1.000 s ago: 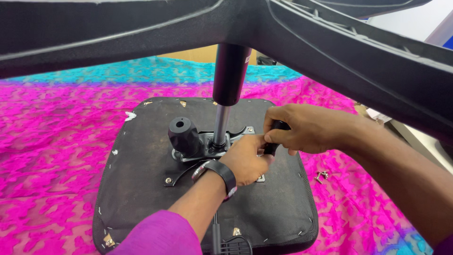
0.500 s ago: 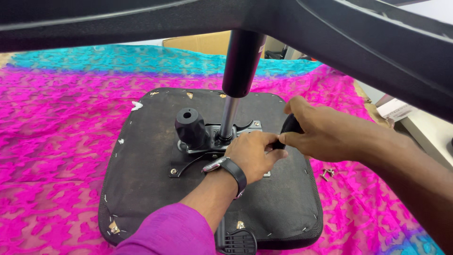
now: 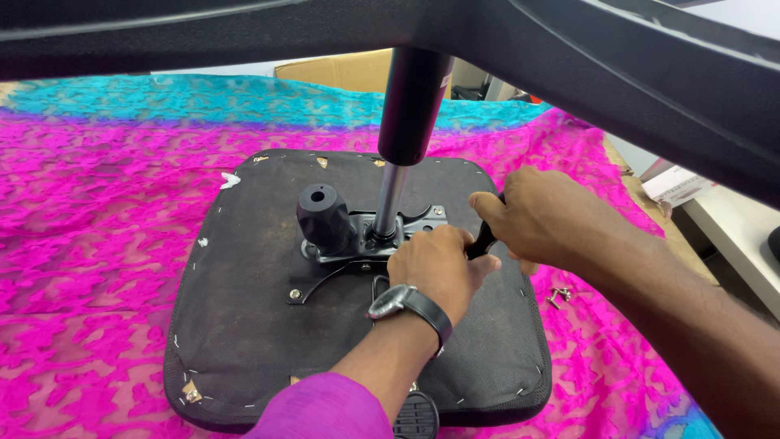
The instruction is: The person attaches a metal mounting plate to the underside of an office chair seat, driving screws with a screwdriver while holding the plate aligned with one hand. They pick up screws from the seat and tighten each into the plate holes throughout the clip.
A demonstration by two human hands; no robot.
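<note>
Both your hands are down on the seat (image 3: 244, 325), which lies underside-up at centre frame on the pink cloth (image 3: 89, 244). Your left hand (image 3: 439, 264), watch (image 3: 406, 305) on the wrist, sits just right of the metal plate (image 3: 357, 240), fingers curled together over something there; whether they clamp a part I cannot tell, the knuckles hide it. Your right hand (image 3: 532, 215), a little to the right and higher in frame, has its fingers wrapped tight on a black lever (image 3: 485, 240) that pokes out between the two hands.

As for progress: the plate looks seated on the seat, with bolts showing at its corners, and the gas cylinder (image 3: 410, 114) stands upright in its socket, running up to the chair base (image 3: 617, 57) across the top of frame. The black knob (image 3: 323, 215) stands left of the cylinder. So the main stack appears joined. Left to do, by my reading, is this lever end, and perhaps more fastening: loose screws (image 3: 559, 294) lie on the cloth just off the seat's right edge, below your right forearm.
</note>
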